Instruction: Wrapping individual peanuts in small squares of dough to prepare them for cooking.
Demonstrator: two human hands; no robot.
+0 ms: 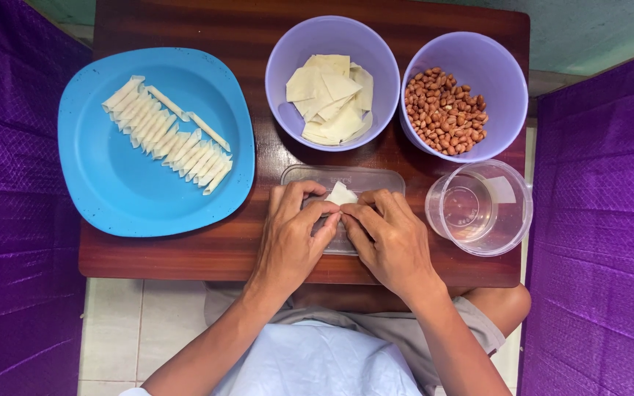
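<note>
From my overhead feed I see both hands working together over a clear rectangular plastic lid (346,178) lying on the dark brown wooden table (258,249). My left hand (293,238) and right hand (390,238) meet fingertip to fingertip, each pinching the lower edge of a small pale triangular dough wrapper (342,194) that rests on the lid, its tip pointing away from me. Beyond the lid stands a lilac plastic bowl of flat wrapper sheets (332,95), and just right of it a lilac plastic bowl of red-brown peanuts (445,110). A clear round plastic tub of water (478,207) sits near my right hand. To the left, a round blue plastic plate (111,183) carries a diagonal row of thin rolled wrappers (166,136)
</note>
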